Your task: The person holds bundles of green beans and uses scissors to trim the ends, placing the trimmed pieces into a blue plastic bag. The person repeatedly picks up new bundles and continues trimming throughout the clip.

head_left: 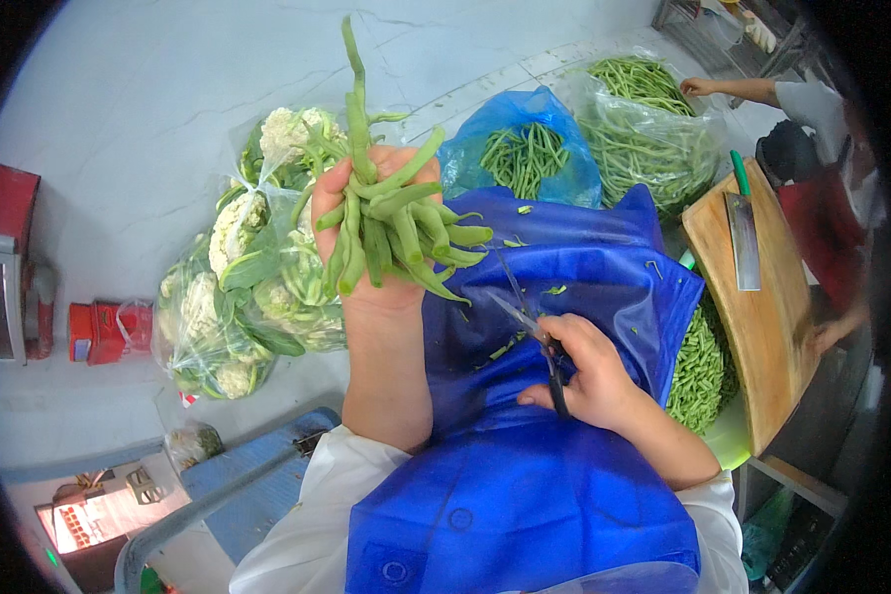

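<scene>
A bunch of green beans is gripped in my left hand, raised over the left side of the blue apron. My right hand holds black-handled scissors, blades parted and pointing up and left towards the beans, not touching my left hand. Cut bean scraps lie scattered on the apron over my lap. Beyond my lap, a blue plastic bag holds more green beans. Part of the bunch is hidden by my fingers.
Clear bags of cauliflower stand on the floor at left. A clear bag of long beans lies at upper right. A cleaver rests on a wooden cutting board above cut bean pieces. Another person's hand is near the long beans.
</scene>
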The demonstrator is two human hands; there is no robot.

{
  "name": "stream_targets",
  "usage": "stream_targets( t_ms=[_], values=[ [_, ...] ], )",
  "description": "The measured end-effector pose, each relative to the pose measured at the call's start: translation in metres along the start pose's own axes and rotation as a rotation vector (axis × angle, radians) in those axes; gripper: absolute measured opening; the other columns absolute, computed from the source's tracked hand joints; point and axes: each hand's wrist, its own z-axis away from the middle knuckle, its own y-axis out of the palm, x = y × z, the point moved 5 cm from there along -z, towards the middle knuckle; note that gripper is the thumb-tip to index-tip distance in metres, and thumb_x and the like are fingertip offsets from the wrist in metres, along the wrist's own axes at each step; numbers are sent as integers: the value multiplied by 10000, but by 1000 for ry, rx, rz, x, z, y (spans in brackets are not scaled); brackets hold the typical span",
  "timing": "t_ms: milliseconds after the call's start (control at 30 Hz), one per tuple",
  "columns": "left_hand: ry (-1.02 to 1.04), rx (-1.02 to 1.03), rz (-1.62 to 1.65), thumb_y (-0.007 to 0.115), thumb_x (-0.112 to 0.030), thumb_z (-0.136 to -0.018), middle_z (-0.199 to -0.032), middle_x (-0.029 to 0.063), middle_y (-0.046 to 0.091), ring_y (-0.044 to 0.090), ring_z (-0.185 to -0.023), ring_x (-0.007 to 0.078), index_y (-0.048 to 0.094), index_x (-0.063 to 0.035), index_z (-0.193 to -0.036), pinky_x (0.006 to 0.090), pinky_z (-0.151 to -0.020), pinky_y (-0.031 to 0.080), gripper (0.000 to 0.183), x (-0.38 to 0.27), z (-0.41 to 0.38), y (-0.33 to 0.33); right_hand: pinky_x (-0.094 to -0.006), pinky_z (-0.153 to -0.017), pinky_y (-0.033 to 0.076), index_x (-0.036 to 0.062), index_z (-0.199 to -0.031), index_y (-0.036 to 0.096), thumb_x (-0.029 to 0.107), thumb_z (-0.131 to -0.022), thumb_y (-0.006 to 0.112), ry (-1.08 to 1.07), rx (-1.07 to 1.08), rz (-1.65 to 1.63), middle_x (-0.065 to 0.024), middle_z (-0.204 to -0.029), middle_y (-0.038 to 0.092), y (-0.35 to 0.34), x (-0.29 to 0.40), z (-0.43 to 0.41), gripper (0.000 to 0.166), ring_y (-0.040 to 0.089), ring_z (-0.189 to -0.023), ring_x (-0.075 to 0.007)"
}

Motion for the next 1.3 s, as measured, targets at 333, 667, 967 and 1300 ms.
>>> stream_targets(
  t_ms=[333, 667, 967, 1300],
  values=[
    [-54, 11, 117, 560, -232, -884, -771, 38, 477, 454, -774, 166, 480, -68, -778, 287, -679, 433, 211, 12, -1, -2, -306, -700, 472, 38, -1222, 556, 273, -652, 885, 74, 3, -177, -57, -869, 593, 6, -3, -1, 698, 579, -772, -187],
    [71, 80, 254, 606, -15, -779, -783, 48, 521, 469, -789, 173, 480, -47, -831, 292, -696, 466, 139, 3, -2, 6, -258, -687, 468, 24, -1164, 623, 254, -800, 800, 431, 435, -1012, -7, -792, 611, -7, 16, 11, 466, 563, -761, -89],
    [93, 105, 85, 545, -260, -887, -752, 46, 478, 484, -796, 156, 482, -61, -743, 290, -687, 433, 253, -2, 1, 8, -272, -610, 470, 59, -1090, 635, 220, -781, 815, 398, 369, -575, -39, -748, 636, -17, 24, 24, 392, 589, -660, -114],
    [55, 153, -6, 554, -289, -882, -804, 62, 492, 499, -805, 164, 518, -63, -823, 307, -682, 437, 236, 5, 2, 2, -252, -650, 459, 39, -1197, 590, 253, -751, 844, 450, 460, -783, -15, -786, 613, -5, 27, 16, 557, 563, -718, -95]
  ],
)
